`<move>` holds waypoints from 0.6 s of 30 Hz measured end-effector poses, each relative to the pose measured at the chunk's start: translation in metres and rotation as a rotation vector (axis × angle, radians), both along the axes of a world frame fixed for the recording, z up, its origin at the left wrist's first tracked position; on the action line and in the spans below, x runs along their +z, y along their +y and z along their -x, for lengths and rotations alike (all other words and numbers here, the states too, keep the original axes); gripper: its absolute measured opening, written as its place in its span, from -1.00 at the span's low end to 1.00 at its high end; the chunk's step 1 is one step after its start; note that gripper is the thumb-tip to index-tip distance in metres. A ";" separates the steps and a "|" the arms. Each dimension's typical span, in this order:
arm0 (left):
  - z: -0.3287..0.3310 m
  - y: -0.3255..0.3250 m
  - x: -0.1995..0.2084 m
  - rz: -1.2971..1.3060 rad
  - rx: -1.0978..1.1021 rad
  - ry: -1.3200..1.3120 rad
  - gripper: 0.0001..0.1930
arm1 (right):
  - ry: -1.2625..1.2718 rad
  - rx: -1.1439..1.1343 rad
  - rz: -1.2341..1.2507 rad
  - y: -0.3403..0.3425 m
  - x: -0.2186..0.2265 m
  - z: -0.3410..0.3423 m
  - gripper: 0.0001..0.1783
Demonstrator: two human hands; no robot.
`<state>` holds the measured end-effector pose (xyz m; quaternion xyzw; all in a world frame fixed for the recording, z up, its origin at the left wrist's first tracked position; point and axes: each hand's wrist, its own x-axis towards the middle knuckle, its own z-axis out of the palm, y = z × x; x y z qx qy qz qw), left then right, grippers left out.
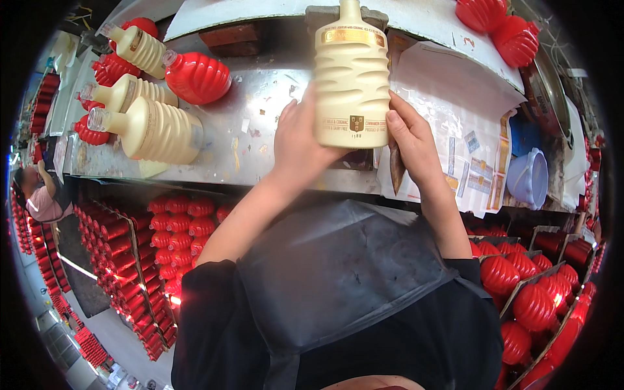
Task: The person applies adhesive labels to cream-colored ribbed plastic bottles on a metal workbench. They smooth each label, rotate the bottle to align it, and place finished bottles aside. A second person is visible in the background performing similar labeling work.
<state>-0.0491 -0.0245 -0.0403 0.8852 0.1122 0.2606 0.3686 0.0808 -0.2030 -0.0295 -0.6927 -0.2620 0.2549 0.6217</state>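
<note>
A cream-coloured bottle [351, 84] with rippled sides and gold trim stands upright in front of me, over the near edge of the metal worktable. My left hand [300, 138], slightly blurred, grips its lower left side, some fingers hidden behind it. On the other side my right hand [415, 135] is closed around a brown pointed stick-like tool [396, 170], whose tip points down toward me. That hand's thumb and fingers lie close against the bottle's right side; whether they press on it I cannot tell.
Cream bottles [159, 130] and a red ribbed bottle [198, 78] lie at the left of the metal worktable [250, 146]. Label sheets [478, 166] and a lilac bucket [528, 179] are at the right. Red bottles [520, 286] fill crates below. Another person [45, 192] is far left.
</note>
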 end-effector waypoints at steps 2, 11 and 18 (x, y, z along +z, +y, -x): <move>0.000 0.000 -0.001 0.007 -0.007 -0.016 0.14 | -0.004 0.002 -0.008 0.000 0.002 0.001 -0.43; 0.000 -0.001 0.004 -0.077 0.022 -0.026 0.14 | 0.019 -0.039 0.043 0.000 0.013 0.005 -0.43; -0.002 0.000 0.004 -0.063 0.027 -0.037 0.14 | 0.034 -0.057 0.047 0.001 0.013 0.006 -0.44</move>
